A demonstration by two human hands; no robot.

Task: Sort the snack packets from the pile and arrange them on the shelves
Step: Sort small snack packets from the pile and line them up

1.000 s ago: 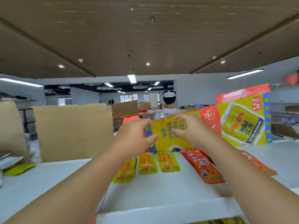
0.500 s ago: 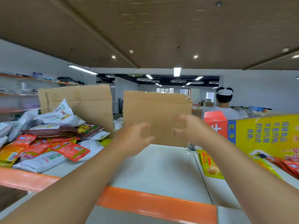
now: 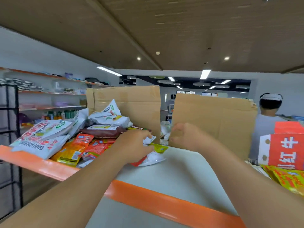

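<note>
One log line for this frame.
phase: pick from pile | left hand: on yellow packet at pile edge, grip unclear | right hand: loosely curled, empty

Snack stock, colours by item.
Colours: snack pile white, red, orange-yellow, with one maroon packet; shelf pale grey-white, orange front edge; cardboard panels plain tan; carton red-and-white, white characters; yellow packets, red print.

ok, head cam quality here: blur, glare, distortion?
Head view: motion blur softens the left hand gripping a packet, and the right hand; wide-angle stretches the frame's corners; ceiling lights blow out; faint sheen on the orange shelf edge; no hard shadows.
</note>
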